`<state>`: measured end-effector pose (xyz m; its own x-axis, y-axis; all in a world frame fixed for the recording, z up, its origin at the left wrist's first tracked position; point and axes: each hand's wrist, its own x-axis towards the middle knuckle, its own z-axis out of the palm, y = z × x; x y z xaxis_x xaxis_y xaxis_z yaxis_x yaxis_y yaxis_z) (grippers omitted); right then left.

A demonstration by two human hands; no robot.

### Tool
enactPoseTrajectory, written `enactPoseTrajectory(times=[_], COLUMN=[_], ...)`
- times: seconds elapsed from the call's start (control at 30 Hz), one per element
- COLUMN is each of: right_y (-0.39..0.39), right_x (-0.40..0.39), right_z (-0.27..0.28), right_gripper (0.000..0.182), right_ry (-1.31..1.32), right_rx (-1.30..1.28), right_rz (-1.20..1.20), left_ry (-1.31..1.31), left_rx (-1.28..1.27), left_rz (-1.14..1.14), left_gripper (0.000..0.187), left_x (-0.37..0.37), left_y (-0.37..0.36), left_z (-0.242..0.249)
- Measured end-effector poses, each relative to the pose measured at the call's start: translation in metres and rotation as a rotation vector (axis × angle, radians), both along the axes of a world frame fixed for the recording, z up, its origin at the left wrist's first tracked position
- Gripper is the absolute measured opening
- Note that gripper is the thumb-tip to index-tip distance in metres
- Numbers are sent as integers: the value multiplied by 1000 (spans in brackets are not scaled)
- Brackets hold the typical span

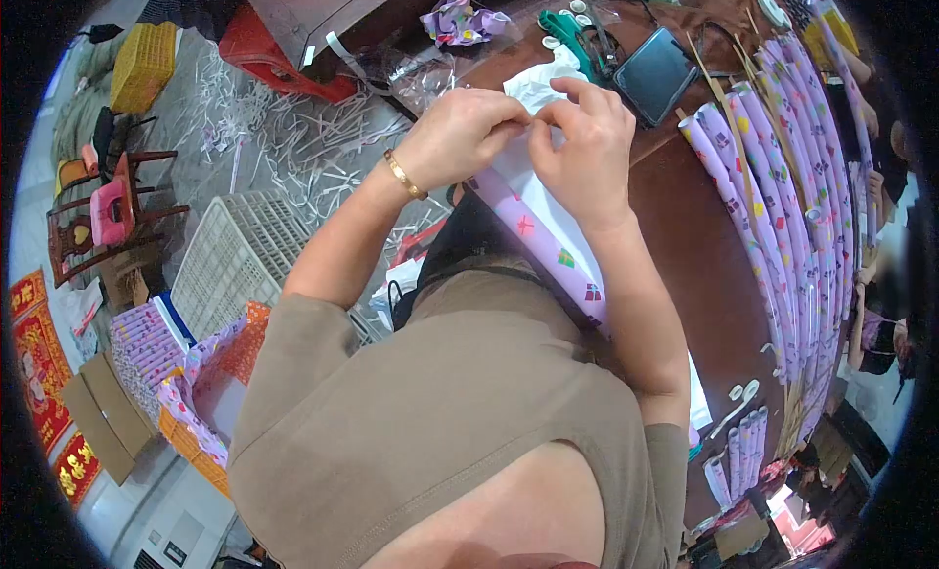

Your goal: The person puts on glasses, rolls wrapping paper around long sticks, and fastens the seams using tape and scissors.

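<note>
Fingertips met near 12 o'clock as a person's left hand (465, 124), with a gold-coloured bracelet (404, 176) at the wrist, joined the right hand (592, 150) over a white sheet (536, 85). Thumbs and forefingers were drawn together as if for something small, but whether they gripped anything could not be told. Just below, toward 2 o'clock, a purple patterned roll (541, 248) slanted across the table (685, 266) edge beside the body, apparently kept there for both hands to reach.

Past the fingers, a green-handled tool (565, 33) lay at 1 o'clock and a dark-screened device (657, 77) between 1 and 2, seemingly set aside. At 3 o'clock, long purple rolls (797, 246) lay side by side with thin brown strips (726, 104), perhaps for order; shorter rolls (746, 447) sat at 4. Across the floor, a white plastic crate (230, 261) stood at 9 and a yellow woven basket (145, 68) at 10.
</note>
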<state>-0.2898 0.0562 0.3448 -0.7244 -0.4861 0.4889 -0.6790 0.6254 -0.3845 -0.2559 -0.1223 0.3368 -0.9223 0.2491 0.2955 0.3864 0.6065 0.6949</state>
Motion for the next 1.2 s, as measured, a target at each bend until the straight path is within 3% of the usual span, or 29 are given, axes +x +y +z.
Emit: enactPoseTrajectory(times=[0.37, 0.7, 0.77, 0.8, 1.0, 1.2], right_y=[2, 31, 57, 71, 239, 488], right_x=[-4, -12, -4, 4, 73, 262], right_z=[2, -5, 3, 12, 9, 6], right_gripper=[7, 5, 7, 7, 5, 25], right_ry=[24, -201, -307, -504, -417, -262], right_rx=[13, -209, -247, -357, -516, -303], right_rz=[49, -49, -171, -263, -681, -1502], left_ry=[-19, -161, -210, -190, -257, -221], left_rx=[-51, 67, 7, 9, -50, -95], left_rz=[-48, 70, 140, 146, 244, 284], left_gripper=[11, 19, 20, 22, 21, 22], left_x=[-2, -3, -5, -7, -16, -21], left_y=[-5, -9, -13, -15, -3, 5], left_z=[-1, 4, 2, -1, -8, -16])
